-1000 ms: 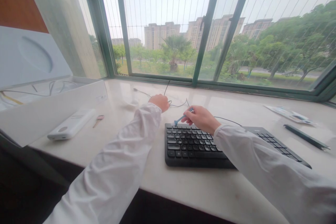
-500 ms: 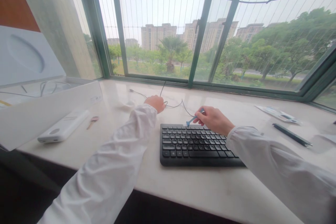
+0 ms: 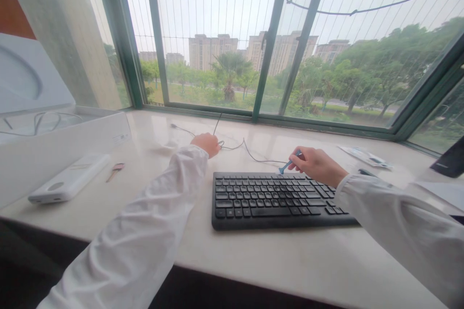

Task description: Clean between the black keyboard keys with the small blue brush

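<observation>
A black keyboard [image 3: 268, 212] lies on the white sill with its long side towards me. Above its back edge, my right hand [image 3: 317, 164] is closed around a slim blue tool [image 3: 289, 163] with a flared lower end. That end points down at the top row of keys; whether it touches them I cannot tell. My left hand [image 3: 206, 144] rests behind and left of the keyboard, fingers closed on a thin dark cable [image 3: 250, 152]. Loops of the cable stick out beside the fingers, and it runs right towards the keyboard's back. The fingertips are partly hidden.
At left stand an open white box [image 3: 97, 135] with cables inside, a white power bank [image 3: 68, 178] and a key [image 3: 115, 170]. A flat plastic packet [image 3: 366, 157] lies at right, near a dark upright object [image 3: 449, 159]. Green window frames [image 3: 203, 110] bound the sill's back.
My right hand has moved right along the keyboard's back edge with the blue tool. My left hand stays on the cable. The view has turned slightly right.
</observation>
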Demonstrator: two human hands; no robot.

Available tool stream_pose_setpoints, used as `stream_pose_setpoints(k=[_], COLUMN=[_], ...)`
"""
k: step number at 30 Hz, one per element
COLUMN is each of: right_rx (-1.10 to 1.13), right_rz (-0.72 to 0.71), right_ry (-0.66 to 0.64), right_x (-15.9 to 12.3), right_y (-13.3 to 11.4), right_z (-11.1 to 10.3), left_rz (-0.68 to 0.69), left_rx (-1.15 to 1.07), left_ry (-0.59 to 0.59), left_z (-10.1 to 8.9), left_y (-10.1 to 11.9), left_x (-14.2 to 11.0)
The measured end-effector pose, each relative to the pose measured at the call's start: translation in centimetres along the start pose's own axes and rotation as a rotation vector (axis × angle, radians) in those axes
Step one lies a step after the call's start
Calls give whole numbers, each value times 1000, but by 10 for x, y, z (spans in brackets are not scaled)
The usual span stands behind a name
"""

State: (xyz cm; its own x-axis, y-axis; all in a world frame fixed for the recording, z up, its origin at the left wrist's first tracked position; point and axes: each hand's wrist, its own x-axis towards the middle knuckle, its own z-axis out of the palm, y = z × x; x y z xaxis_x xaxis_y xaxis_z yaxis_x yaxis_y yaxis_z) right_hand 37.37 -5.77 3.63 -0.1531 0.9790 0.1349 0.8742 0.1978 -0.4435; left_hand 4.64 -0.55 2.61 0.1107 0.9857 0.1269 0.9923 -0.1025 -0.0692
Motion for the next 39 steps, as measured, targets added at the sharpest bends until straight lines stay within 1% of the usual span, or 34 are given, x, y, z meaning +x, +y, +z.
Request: stream_pose_setpoints(k=[6, 10, 14, 18, 21, 23, 27, 31, 35, 39], right_rx=[-130, -157, -162, -144, -88, -23, 121, 158, 116, 62], right_rz=[54, 104, 154, 206, 231, 227, 173, 141, 162, 207], right_ry=[20, 36, 76, 131, 166, 171, 119, 70, 83, 121], right_x=[-3, -6, -9, -9, -6, -3, 0, -3, -9, -14], right_y=[45, 73, 94, 109, 111, 107, 90, 78, 85, 106], right_z=[-25, -41, -53, -60, -62, -61, -49, -36, -37, -48], left_rz=[4, 6, 2, -3, -3, -8, -19, -14, 2, 13], left_rx=[3, 4, 14, 23, 27, 30, 37, 39, 41, 46], left_ry=[-2, -9, -13, -21, -24, -22, -21, -22, -23, -25], left_z=[-1, -2, -3, -4, -4, -3, -2, -2, -3, -3], left_y=[-1, -1, 0, 1, 1, 1, 1, 0, 1, 1], left_x=[1, 0, 0, 0, 0, 1, 2, 2, 2, 1])
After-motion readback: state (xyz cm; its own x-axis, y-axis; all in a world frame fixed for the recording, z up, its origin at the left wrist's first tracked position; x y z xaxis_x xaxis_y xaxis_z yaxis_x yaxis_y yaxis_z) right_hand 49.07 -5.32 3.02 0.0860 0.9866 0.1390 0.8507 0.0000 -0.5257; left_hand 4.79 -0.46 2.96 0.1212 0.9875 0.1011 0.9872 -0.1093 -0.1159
